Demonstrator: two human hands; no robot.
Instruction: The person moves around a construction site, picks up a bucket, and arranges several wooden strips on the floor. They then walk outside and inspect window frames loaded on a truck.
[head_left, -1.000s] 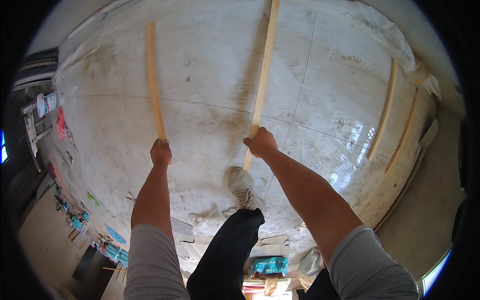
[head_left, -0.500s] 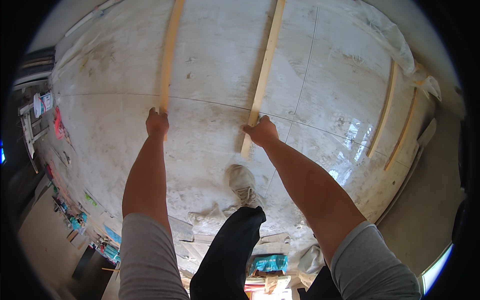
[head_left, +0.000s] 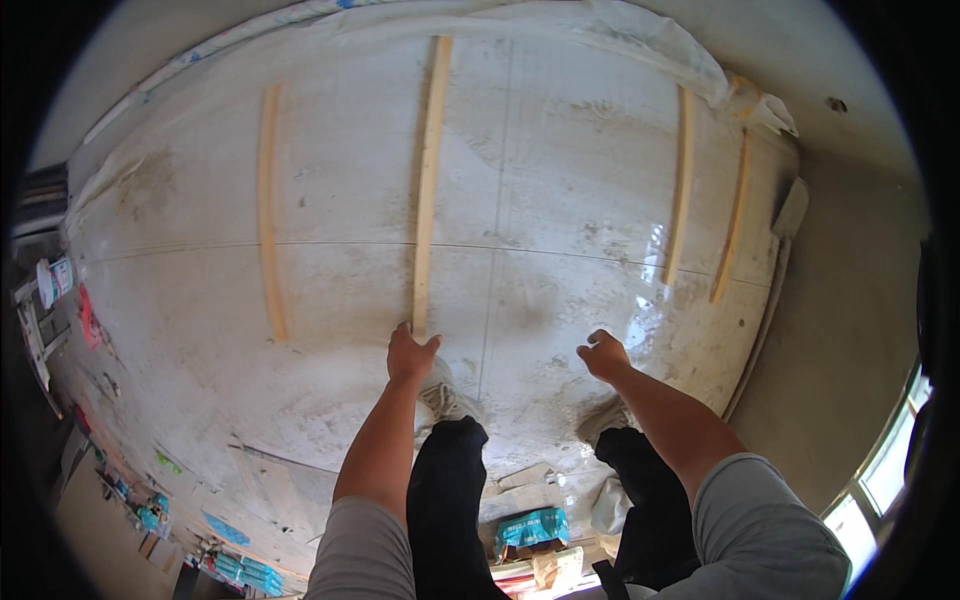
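Note:
My left hand (head_left: pixel 410 356) is at the near end of a long pale wooden batten (head_left: pixel 428 190), its thumb and fingers on either side of that end. This batten lies lengthwise on the pale, stained board surface (head_left: pixel 560 200). To its left another wooden batten (head_left: pixel 268 215) lies by itself, slightly blurred. My right hand (head_left: pixel 605 357) hovers over bare board right of the middle batten, with nothing in it and thumb and fingers a little apart. My shoes show below, one shoe (head_left: pixel 440 390) close to the left hand.
Two more battens, a longer strip (head_left: pixel 680 190) and a darker strip (head_left: pixel 733 215), lie at the right near the wall (head_left: pixel 860 270). Clear plastic sheeting (head_left: pixel 660 50) bunches along the far edge. A teal package (head_left: pixel 533 528) lies by my feet; a white bucket (head_left: pixel 55 280) stands far left.
My left hand has let go of the left batten and moved right to the middle batten's end. My right hand has left that batten and moved right. The view has shifted.

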